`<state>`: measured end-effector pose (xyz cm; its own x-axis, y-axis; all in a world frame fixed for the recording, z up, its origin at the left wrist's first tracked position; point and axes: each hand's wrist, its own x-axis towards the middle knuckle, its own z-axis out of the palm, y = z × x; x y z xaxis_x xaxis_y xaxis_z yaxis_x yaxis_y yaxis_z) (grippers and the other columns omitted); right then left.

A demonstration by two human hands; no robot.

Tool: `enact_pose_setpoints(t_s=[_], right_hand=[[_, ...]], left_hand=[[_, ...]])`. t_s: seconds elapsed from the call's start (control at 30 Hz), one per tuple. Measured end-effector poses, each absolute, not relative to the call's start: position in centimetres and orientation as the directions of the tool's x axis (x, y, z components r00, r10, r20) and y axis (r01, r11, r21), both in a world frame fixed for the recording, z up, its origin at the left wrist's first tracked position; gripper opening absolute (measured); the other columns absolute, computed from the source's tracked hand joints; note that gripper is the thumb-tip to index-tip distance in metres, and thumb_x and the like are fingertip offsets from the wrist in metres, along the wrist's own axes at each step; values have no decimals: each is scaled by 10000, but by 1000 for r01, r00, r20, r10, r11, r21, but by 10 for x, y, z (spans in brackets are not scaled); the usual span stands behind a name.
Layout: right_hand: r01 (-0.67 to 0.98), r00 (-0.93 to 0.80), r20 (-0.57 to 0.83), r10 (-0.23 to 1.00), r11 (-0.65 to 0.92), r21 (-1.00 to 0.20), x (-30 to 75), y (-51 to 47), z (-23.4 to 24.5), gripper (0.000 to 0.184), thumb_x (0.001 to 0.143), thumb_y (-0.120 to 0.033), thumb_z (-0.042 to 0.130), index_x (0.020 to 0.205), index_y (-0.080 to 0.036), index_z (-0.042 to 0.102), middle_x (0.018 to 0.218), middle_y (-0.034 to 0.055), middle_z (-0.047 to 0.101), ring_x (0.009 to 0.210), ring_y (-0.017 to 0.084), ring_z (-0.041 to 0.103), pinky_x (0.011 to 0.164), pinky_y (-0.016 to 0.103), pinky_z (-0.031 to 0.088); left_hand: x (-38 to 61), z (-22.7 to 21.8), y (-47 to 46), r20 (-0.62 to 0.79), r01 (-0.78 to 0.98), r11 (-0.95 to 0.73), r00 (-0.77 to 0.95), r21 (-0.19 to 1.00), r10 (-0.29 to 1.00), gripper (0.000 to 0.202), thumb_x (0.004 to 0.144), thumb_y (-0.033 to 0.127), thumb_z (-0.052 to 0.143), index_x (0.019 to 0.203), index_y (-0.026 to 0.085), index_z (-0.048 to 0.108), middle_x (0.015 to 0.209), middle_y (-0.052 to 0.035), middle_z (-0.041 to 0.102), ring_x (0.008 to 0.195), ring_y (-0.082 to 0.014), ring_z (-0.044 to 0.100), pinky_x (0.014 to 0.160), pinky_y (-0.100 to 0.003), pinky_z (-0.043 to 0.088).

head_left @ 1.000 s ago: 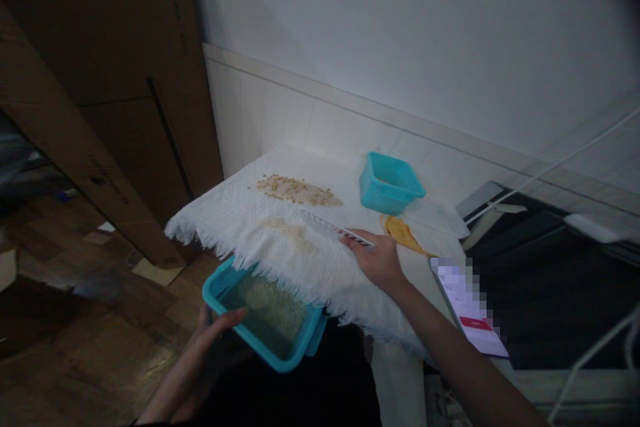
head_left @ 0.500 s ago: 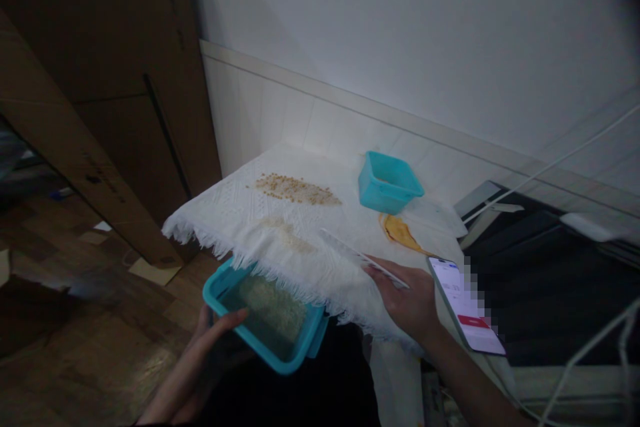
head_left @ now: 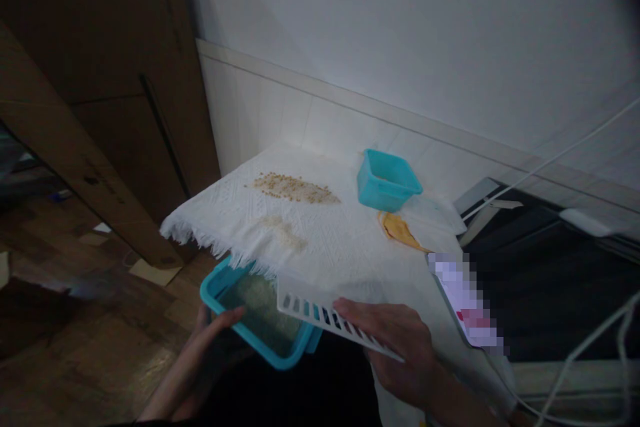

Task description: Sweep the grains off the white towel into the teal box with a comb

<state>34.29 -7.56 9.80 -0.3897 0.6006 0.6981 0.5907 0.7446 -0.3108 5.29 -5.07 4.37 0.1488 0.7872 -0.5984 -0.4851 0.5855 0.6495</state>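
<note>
Below the table's fringed edge, my left hand [head_left: 215, 333] grips a turquoise plastic container [head_left: 280, 357] by its near-left rim, thumb over the top. Pale grains like rice [head_left: 263, 300] lie inside it. My right hand [head_left: 395, 340] is closed on a flat white slotted plastic piece [head_left: 320, 310], whose far end reaches over the container's right side. On the white cloth [head_left: 345, 233] above are a small patch of rice-like grains [head_left: 283, 232] and a larger pile of pale grains mixed with yellow kernels [head_left: 295, 189].
A second turquoise container [head_left: 387, 187] stands at the back of the table near the wall. A flat orange-yellow object [head_left: 401, 230] lies before it, and a phone [head_left: 463, 303] sits at the right edge. Cables [head_left: 555, 160] hang at right; a cardboard box [head_left: 120, 107] stands at left.
My right hand has moved down and left, bringing the slotted piece from over the cloth to the container's right side and turning its flat face into view. The left hand keeps the container nearly still.
</note>
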Motion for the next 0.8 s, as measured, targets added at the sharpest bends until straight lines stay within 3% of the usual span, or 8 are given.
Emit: enact_pose_setpoints(t_s=[0.3, 0.5, 0.63, 0.8], right_hand=[[707, -243, 742, 625, 638, -306, 351, -33, 95, 267, 983, -108, 641, 1152, -220, 814, 1003, 49, 858, 753, 183, 837, 701, 235, 693], [648, -359, 719, 595, 713, -266, 334, -55, 92, 367, 954, -39, 576, 1243, -169, 759, 1056, 81, 854, 860, 165, 839, 787, 218, 682], [602, -409, 690, 598, 744, -288, 322, -68, 96, 427, 955, -44, 506, 1292, -191, 724, 1091, 44, 850, 936, 145, 831, 841, 224, 677], [691, -295, 732, 614, 666, -281, 327, -46, 98, 313, 975, -81, 597, 1207, -198, 774, 1054, 50, 855, 822, 163, 839, 772, 213, 681]], left_hand=[[46, 37, -48, -602, -447, 577, 101, 683, 792, 920, 813, 358, 861, 1590, 481, 384, 1586, -31, 603, 1437, -377, 572, 968, -480, 651], [42, 36, -47, -613, -436, 578, 73, 690, 787, 833, 834, 328, 840, 1547, 483, 439, 1540, -12, 636, 1370, -360, 632, 939, -471, 660], [41, 40, -46, -630, -455, 585, 64, 672, 774, 822, 814, 295, 851, 1522, 451, 464, 1464, -46, 680, 1307, -360, 678, 933, -491, 657], [42, 46, -45, -637, -449, 592, 61, 670, 768, 758, 829, 344, 847, 1486, 409, 475, 1376, -69, 709, 1154, -341, 756, 930, -498, 652]])
